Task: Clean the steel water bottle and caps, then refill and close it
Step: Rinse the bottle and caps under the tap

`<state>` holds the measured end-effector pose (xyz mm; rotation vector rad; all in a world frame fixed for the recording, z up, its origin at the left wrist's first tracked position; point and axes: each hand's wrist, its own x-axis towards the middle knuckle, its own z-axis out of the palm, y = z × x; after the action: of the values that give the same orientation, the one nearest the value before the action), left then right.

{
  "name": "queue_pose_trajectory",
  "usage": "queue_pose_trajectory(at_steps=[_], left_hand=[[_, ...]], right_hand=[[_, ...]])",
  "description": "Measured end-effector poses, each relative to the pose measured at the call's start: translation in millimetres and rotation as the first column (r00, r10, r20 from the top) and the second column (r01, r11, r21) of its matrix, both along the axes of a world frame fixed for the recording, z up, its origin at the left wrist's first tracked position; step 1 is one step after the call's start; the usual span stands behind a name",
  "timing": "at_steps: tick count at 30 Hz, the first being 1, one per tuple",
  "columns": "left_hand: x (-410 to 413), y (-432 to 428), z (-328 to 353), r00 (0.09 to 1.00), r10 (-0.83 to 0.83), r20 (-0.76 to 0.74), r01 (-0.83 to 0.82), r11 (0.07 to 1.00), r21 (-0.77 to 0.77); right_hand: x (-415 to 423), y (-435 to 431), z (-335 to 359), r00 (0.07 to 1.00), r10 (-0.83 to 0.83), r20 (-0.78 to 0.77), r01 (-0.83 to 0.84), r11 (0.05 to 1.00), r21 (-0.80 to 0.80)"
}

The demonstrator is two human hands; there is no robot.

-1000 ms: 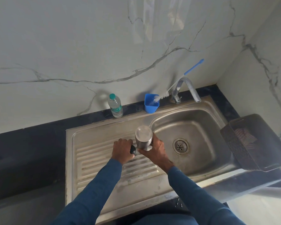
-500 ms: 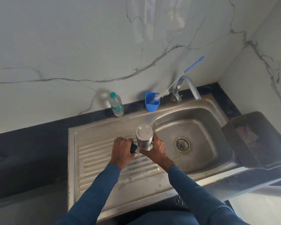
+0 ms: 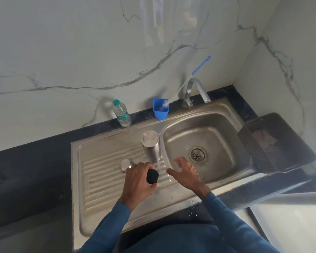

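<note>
Steel bottle (image 3: 150,147) stands on drainboard (image 3: 102,179), left of the basin. Left hand (image 3: 137,181) has fingers curled round black cap (image 3: 152,177); steel cap (image 3: 125,164) sits just left. Right hand (image 3: 185,173) spread, empty. Looks opened only: scrubbing, refill, closing all left.

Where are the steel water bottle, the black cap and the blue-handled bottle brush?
steel water bottle (image 3: 152,152): head view, on its side wall.
black cap (image 3: 152,177): head view, on its dark outer face.
blue-handled bottle brush (image 3: 201,65): head view, on the blue handle.

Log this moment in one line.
left hand: grips black cap | right hand: open | steel bottle: stands on drainboard
</note>
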<state>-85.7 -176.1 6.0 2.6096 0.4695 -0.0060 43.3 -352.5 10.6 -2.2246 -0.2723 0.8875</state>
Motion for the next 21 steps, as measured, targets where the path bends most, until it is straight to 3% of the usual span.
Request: queue_pose_trajectory(at_steps=[4, 11, 16, 21], left_hand=[[17, -37, 17, 0.993, -0.054, 0.102, 0.064, 0.993, -0.097], [79, -82, 36, 0.972, -0.093, 0.217, 0.140, 0.967, -0.214], [127, -99, 45, 0.946, -0.111, 0.304, 0.205, 0.933, -0.297], [170, -116, 47, 0.926, 0.009, 0.379, 0.159, 0.897, -0.412]], right_hand=[[9, -29, 9, 0.994, -0.068, -0.082, 0.070, 0.997, 0.015], [41, -73, 44, 0.889, -0.011, -0.459, 0.207, 0.901, 0.381], [89, -92, 51, 0.795, -0.056, -0.603, 0.397, 0.800, 0.450], [136, -106, 47, 0.661, -0.029, -0.750, 0.543, 0.709, 0.451]])
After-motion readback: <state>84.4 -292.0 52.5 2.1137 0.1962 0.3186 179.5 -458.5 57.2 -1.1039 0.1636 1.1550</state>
